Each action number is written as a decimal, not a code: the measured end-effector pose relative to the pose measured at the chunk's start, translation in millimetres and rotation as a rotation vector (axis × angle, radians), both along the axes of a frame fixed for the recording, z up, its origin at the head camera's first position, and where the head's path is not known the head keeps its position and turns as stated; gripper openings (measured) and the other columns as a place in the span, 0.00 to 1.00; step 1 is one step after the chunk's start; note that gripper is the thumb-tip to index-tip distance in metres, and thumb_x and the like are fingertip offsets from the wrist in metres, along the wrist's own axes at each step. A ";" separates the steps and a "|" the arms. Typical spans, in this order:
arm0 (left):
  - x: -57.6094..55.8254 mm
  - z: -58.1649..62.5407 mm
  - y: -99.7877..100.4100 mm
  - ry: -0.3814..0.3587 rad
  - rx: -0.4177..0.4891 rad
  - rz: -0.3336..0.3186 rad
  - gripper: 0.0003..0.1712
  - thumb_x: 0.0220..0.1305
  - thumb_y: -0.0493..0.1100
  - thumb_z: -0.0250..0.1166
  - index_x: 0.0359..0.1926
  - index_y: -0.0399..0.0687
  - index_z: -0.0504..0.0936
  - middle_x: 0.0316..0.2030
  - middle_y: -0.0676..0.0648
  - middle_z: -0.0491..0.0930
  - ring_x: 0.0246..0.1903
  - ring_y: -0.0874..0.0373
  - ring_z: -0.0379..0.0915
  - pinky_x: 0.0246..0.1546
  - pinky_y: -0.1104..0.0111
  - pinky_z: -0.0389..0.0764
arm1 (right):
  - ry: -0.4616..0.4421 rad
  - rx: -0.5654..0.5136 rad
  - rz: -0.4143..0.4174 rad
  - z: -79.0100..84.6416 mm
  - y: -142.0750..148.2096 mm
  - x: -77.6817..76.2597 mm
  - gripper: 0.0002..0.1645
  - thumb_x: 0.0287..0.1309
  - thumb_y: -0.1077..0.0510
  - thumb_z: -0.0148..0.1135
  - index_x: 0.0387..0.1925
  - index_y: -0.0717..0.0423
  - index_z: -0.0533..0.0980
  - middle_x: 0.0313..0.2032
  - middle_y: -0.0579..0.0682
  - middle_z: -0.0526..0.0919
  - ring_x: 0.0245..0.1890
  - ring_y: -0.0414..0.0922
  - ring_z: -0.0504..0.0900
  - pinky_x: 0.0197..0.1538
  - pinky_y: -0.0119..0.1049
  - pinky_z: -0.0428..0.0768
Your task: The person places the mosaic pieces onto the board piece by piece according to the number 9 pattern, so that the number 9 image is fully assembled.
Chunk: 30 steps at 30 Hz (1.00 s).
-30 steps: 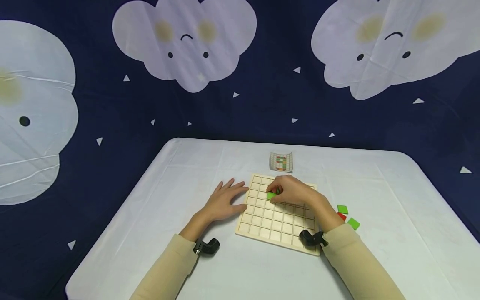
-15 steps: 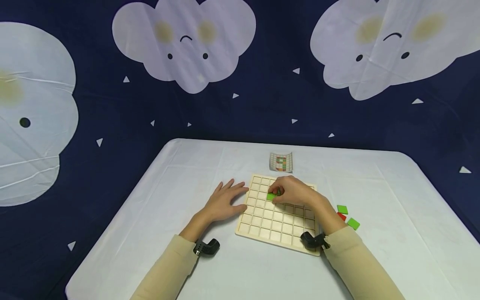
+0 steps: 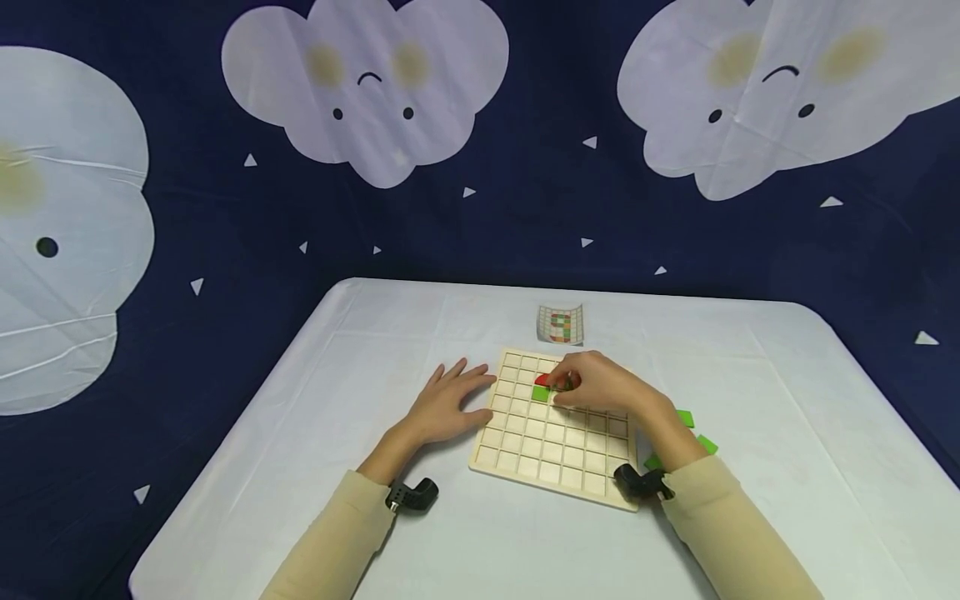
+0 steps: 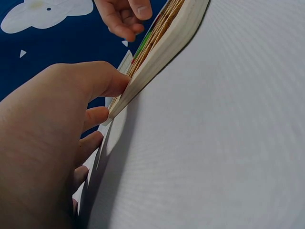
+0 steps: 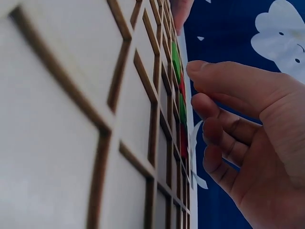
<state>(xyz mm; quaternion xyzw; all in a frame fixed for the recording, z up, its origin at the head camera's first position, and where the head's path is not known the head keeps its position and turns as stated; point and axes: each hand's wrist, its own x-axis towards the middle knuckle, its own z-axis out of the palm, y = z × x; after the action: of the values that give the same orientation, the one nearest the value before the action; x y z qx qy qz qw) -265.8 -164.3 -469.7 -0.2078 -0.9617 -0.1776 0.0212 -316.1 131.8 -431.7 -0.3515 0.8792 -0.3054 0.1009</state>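
Observation:
My left hand (image 3: pixel 446 408) lies spread beside the wooden grid board (image 3: pixel 540 454), its thumb and index fingertip at the left edge. The left wrist view shows that thumb (image 4: pixel 114 83) touching the board's side. Over the upper middle of the grid is my right hand (image 3: pixel 596 379), fingers loosely bent. Nothing shows between its fingertips in the right wrist view. Just left of them, a green square tile (image 3: pixel 541 393) sits in a cell, below a red tile (image 3: pixel 542 379). More red and green tiles (image 5: pixel 176 62) line the cells there, partly hidden by the right hand in the head view.
A small picture card (image 3: pixel 560 325) with a coloured grid pattern stands behind the board. Loose green tiles (image 3: pixel 686 418) lie on the white table (image 3: pixel 787 517) right of the board, partly covered by the right forearm. A dark cloud-print cloth (image 3: pixel 525 225) hangs behind.
My right hand has drawn back slightly to the right from the green tile, uncovering it and the red tile. The left hand stays where it was.

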 end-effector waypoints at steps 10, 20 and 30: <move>-0.4 0.9 0.7 -0.002 0.002 0.002 0.36 0.59 0.65 0.57 0.68 0.64 0.69 0.70 0.59 0.58 0.72 0.54 0.41 0.70 0.55 0.36 | 0.004 0.013 -0.003 4.6 21.1 1.7 0.11 0.54 0.56 0.70 0.41 0.53 0.84 0.32 0.42 0.78 0.30 0.42 0.74 0.32 0.36 0.76; -0.2 1.3 0.8 0.008 0.019 -0.001 0.36 0.58 0.64 0.58 0.67 0.63 0.70 0.70 0.58 0.59 0.72 0.53 0.42 0.70 0.55 0.36 | -0.003 0.047 -0.053 5.2 38.0 4.0 0.12 0.54 0.56 0.70 0.42 0.52 0.84 0.33 0.42 0.79 0.30 0.42 0.75 0.34 0.37 0.77; 1.0 1.6 1.3 0.001 0.006 0.001 0.35 0.59 0.64 0.58 0.67 0.63 0.69 0.70 0.58 0.59 0.72 0.53 0.42 0.70 0.53 0.36 | -0.020 0.017 -0.083 1.7 58.2 9.0 0.13 0.55 0.55 0.69 0.42 0.53 0.84 0.34 0.41 0.80 0.31 0.42 0.76 0.33 0.36 0.78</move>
<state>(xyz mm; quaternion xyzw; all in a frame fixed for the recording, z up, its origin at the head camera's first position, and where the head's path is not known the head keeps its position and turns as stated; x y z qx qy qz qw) -264.8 -163.0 -468.1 -0.2072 -0.9613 -0.1803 0.0226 -307.0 190.0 -430.1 -0.3108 0.8945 -0.3054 0.1001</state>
